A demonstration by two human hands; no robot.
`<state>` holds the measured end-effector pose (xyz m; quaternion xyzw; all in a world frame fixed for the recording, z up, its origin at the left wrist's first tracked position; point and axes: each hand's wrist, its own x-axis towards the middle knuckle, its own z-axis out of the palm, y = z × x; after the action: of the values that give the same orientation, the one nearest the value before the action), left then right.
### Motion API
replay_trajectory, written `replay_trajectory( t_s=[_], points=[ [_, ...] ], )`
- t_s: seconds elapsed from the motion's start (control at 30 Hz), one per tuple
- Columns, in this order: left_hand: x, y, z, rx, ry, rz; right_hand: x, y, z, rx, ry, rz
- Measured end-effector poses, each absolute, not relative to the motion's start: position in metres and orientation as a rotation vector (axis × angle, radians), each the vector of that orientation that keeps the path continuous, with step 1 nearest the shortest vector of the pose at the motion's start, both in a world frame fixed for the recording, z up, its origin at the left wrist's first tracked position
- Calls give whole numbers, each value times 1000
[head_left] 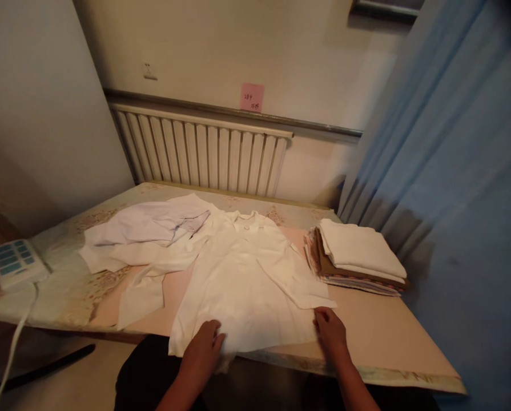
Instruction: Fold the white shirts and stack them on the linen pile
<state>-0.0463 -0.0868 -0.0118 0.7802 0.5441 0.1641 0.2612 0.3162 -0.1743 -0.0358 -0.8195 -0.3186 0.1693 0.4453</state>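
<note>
A white long-sleeved collared shirt (242, 279) lies spread on the table, collar away from me and lower hem at the front edge. Its right-hand sleeve is folded down along the body, and the left-hand sleeve stretches out to the side. My left hand (204, 345) rests on the lower left of the shirt, with thumb and forefinger apart. At the lower right side, just below the cuff, my right hand (331, 334) has its fingers pinched together at the shirt's edge. The exact grip there is partly hidden.
A folded stack of clothes (362, 251), white on top, sits at the right. More loose white and pale lilac garments (152, 222) lie at the left. A white corded device (19, 264) stands on the left corner. Behind are a radiator (204, 151) and a blue curtain (465, 188).
</note>
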Motion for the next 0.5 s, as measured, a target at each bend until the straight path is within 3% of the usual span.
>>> replay_trajectory(
  t_s=[0.1, 0.5],
  points=[
    [-32, -92, -10, 2255, 1611, 514, 316, -176, -37, -2024, -821, 405],
    [-8, -78, -2, 2161, 1719, 77, 310, -178, -33, -1993, -855, 373]
  ],
)
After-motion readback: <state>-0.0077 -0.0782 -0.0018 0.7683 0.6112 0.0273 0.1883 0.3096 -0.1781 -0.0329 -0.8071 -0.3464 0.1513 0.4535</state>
